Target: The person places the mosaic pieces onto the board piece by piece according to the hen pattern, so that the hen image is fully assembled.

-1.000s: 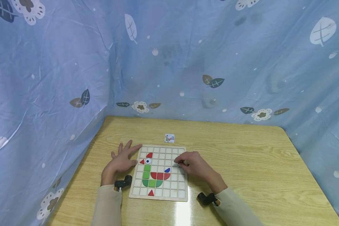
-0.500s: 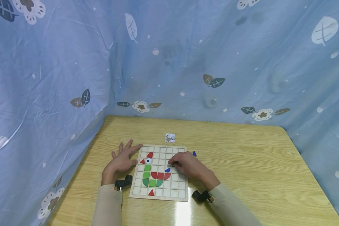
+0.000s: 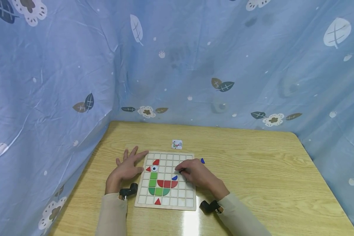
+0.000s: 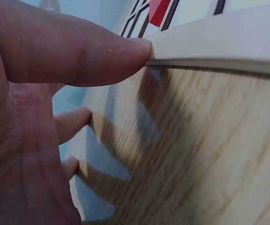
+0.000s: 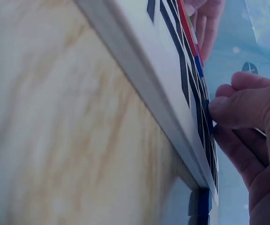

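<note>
My left hand (image 3: 127,168) lies at the left edge of a wooden grid board (image 3: 165,207), fingers spread. In the left wrist view, the thumb (image 4: 78,49) touches the board's side. Over the right half of the board, my right hand (image 3: 198,172) pinches a blue piece (image 5: 209,117) between thumb and fingers, close to the grid; the hand mostly hides it in the head view. Left of those fingertips sits a blue half-round piece (image 3: 174,177), just above a row of red pieces (image 3: 167,184). Green squares (image 3: 153,179), a round eye piece (image 3: 154,168) and red triangles (image 3: 157,201) also lie on the grid.
A small printed card (image 3: 177,144) with a grid picture lies behind the board. Another blue piece (image 3: 202,160) rests on the wooden table (image 3: 253,170) just right of the board, partly behind my right hand. A blue patterned curtain (image 3: 177,65) hangs around the table.
My right hand has moved left over the board with its piece, uncovering the blue piece on the table. Over the last half second it has stayed nearly still. My left hand has not moved.
</note>
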`<state>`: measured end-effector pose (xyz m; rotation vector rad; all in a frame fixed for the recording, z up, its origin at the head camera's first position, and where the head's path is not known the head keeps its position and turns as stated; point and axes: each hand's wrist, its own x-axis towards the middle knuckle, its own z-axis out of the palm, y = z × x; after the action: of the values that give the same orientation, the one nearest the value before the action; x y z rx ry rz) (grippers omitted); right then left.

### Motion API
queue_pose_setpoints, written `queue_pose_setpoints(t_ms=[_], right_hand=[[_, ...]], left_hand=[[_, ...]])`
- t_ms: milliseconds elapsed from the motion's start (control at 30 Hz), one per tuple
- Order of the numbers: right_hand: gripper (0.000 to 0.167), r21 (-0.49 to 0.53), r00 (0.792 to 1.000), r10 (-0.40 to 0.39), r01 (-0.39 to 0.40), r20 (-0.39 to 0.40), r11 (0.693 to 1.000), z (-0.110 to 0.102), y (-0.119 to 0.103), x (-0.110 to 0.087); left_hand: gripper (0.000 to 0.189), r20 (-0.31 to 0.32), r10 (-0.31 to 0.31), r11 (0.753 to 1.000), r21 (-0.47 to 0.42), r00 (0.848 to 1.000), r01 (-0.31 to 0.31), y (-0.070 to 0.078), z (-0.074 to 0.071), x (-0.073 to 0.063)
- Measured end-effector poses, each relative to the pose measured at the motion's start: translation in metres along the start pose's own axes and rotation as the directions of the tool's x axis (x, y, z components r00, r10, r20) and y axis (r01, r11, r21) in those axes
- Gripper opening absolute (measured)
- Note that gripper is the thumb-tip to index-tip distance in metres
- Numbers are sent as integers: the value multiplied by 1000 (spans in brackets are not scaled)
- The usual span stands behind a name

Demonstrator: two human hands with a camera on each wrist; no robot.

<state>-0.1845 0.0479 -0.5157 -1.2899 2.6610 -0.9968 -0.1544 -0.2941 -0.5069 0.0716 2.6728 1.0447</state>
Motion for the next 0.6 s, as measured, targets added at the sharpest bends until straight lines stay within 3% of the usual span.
queue_pose_setpoints(t_ms=[267,433,600], right_hand=[[23,118,986,105,-90,-131,989,-14,5,-25],[25,245,959,195,-142,-207,959,-29,13,-54],[28,344,930,301,-219,-209,913,-47,19,-86]], left_hand=[[74,1,4,1000,4,1000,-4,-1,1,1],[75,4,3,1000,0,1000,-3,-1,0,0],[75,4,2,1000,1,1000,-2,0,1,-1]])
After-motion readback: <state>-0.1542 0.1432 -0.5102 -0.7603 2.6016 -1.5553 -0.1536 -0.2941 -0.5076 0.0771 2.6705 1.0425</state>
